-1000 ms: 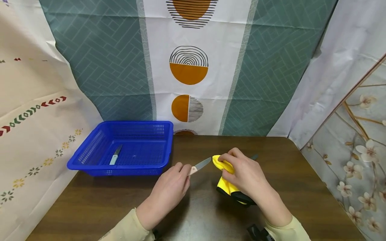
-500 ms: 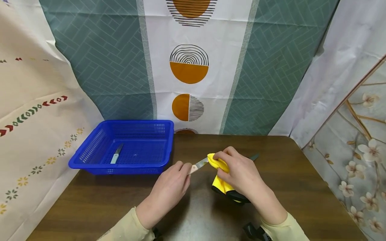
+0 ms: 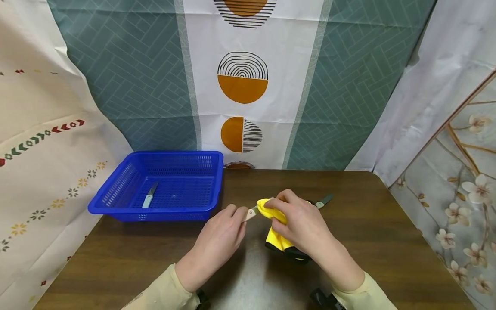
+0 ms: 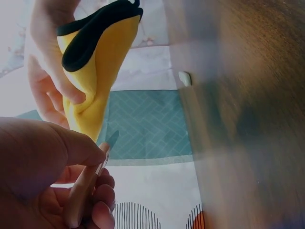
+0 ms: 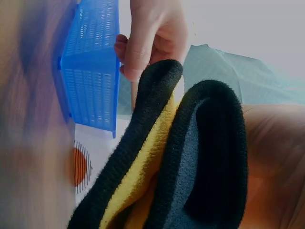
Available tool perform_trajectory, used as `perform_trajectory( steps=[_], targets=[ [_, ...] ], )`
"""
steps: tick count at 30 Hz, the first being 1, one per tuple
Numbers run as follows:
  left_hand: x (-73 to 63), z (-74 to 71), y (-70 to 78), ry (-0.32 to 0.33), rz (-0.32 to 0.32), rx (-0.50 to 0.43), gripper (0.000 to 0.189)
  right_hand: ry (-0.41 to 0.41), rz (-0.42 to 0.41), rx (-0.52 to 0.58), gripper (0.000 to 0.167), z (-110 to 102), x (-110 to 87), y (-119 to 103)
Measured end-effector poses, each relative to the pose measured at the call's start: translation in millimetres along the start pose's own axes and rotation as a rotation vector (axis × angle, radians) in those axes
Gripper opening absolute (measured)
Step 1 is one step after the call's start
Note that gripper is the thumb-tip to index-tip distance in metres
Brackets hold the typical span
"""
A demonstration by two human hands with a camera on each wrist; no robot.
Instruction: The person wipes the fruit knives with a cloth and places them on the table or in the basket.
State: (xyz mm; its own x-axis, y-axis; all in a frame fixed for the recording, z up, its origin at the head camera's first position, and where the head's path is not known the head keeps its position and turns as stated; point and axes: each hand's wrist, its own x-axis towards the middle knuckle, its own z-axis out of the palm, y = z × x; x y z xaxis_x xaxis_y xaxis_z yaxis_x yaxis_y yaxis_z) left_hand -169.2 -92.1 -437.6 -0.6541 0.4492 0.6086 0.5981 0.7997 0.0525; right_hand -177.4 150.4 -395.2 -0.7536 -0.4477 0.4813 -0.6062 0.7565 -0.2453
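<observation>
My left hand point(image 3: 217, 241) grips a small knife by its pale handle point(image 3: 250, 214), the blade pointing right. In the left wrist view the knife handle point(image 4: 82, 193) lies between thumb and curled fingers. My right hand point(image 3: 306, 221) pinches a folded yellow cloth point(image 3: 276, 238) with black edging. A fold of the cloth covers most of the blade. In the right wrist view the cloth point(image 5: 143, 176) hides much of the knife. Just past the right hand, a second knife point(image 3: 324, 201) lies on the table, partly hidden. A third knife point(image 3: 149, 196) rests inside the blue basket.
The blue plastic basket point(image 3: 155, 218) stands at the back left of the brown wooden table point(image 3: 155, 254). Patterned fabric point(image 3: 242, 92) hangs behind the table, with more fabric along both sides. A black strap point(image 3: 325, 299) shows at the right wrist.
My right hand has moved left with the cloth, from beyond the knife's tip onto the blade. More of the knife on the table shows. My left hand has stayed nearly still.
</observation>
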Motion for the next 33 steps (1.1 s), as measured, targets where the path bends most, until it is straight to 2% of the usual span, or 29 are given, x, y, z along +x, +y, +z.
perform_trajectory(
  steps=[12, 23, 33],
  targets=[
    [0.3, -3.2, 0.5, 0.024, 0.014, -0.012, 0.031, -0.012, -0.086, -0.021, 0.036, 3.2, 3.8, -0.8],
    [1.8, -5.5, 1.9, 0.013, 0.016, -0.011, 0.032, -0.068, -0.077, -0.014, 0.033, -1.1, 8.4, 1.9],
    [4.0, -6.9, 2.7, 0.021, 0.010, -0.012, 0.031, -0.059, -0.094, -0.027, 0.034, -5.5, 10.4, 4.2]
  ],
)
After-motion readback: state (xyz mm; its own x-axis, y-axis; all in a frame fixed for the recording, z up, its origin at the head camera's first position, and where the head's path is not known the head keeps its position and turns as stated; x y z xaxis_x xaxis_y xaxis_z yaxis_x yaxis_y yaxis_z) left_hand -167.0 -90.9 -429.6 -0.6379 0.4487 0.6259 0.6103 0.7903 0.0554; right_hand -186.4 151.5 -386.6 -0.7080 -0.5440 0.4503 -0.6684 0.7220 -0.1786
